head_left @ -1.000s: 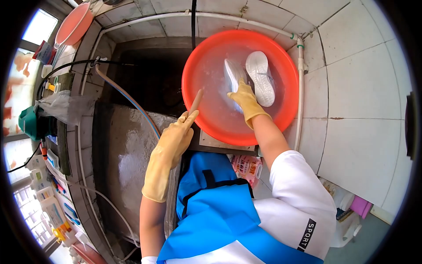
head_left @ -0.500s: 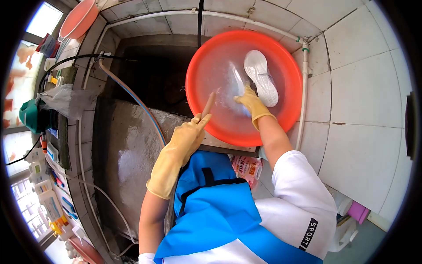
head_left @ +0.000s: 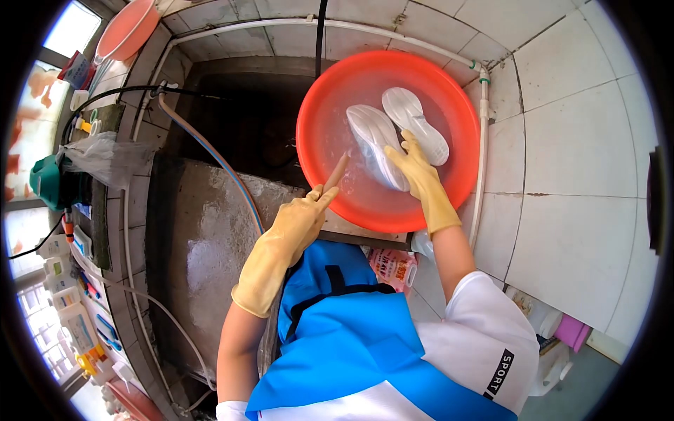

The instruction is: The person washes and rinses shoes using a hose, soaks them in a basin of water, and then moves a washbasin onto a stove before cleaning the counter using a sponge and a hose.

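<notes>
My left hand (head_left: pixel 298 217), in a yellow rubber glove, is closed around a brownish hose (head_left: pixel 337 173). The hose's end points into the orange-red basin (head_left: pixel 309 175), which holds cloudy water. Two white shoes lie in that water with their soles up: the left shoe (head_left: pixel 375 140) and the right shoe (head_left: pixel 415 123). My right hand (head_left: pixel 419 172), gloved alike, reaches between them from the near side. Its thumb and fingers are apart, with the thumb at the edge of the left shoe. The fingertips are close to the right shoe.
Left of the basin is a dark sink (head_left: pixel 239 105) beside a wet concrete slab (head_left: pixel 225 224). White pipes (head_left: pixel 484 133) run along the tiled wall. Bottles and brushes line the left ledge (head_left: pixel 102 231). A pink bag (head_left: pixel 393 266) stands below the basin.
The left shoe, blurred under the water before, now shows its sole at the surface. My right hand has shifted slightly up and right. The right shoe moved slightly, and my left hand stayed put.
</notes>
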`<state>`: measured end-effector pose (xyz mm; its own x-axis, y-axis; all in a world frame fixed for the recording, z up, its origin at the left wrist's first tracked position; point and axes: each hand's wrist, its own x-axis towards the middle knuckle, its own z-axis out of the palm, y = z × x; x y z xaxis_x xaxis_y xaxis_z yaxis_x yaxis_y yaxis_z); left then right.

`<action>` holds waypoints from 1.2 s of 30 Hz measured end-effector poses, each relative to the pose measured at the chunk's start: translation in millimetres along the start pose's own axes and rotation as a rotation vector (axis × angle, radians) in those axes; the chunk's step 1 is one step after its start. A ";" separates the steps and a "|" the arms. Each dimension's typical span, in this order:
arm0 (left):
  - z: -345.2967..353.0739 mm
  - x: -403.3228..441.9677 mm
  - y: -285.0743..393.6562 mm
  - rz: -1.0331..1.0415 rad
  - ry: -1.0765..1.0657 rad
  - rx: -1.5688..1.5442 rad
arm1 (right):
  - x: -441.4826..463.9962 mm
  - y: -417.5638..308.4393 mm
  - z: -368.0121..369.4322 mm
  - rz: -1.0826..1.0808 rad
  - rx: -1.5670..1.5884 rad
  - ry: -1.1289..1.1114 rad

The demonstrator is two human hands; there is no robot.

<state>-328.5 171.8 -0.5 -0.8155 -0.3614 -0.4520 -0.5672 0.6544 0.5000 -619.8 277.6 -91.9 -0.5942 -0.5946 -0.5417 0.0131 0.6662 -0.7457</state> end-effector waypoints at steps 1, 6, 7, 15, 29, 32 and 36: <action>0.5 -0.3 -0.8 -0.001 0.003 -0.002 | -8.6 -3.1 -1.2 -0.002 -0.003 -0.001; 3.1 -1.3 -8.2 0.041 0.018 -0.011 | -32.6 -20.4 0.3 -0.003 -0.061 0.048; 1.0 -1.9 -8.1 0.034 0.023 -0.015 | -34.3 -27.7 2.3 -0.007 -0.065 0.040; -8.1 -15.2 -20.0 0.054 0.004 -0.012 | -23.3 -81.8 46.3 -0.234 -0.123 -0.131; -59.8 -94.2 -119.0 -0.164 0.371 -0.428 | 70.2 -151.7 274.8 0.334 0.732 -0.700; -68.6 -99.5 -146.2 -0.203 0.377 -0.527 | 97.2 -162.8 328.2 0.351 0.712 -0.721; -80.5 -105.9 -193.7 -0.231 0.430 -0.577 | 124.6 -174.6 386.5 0.320 0.602 -0.720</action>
<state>-141.6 29.9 10.0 -0.5746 -0.7519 -0.3231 -0.6027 0.1216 0.7887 -385.3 -86.8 -179.2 0.1371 -0.6908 -0.7099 0.6123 0.6224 -0.4874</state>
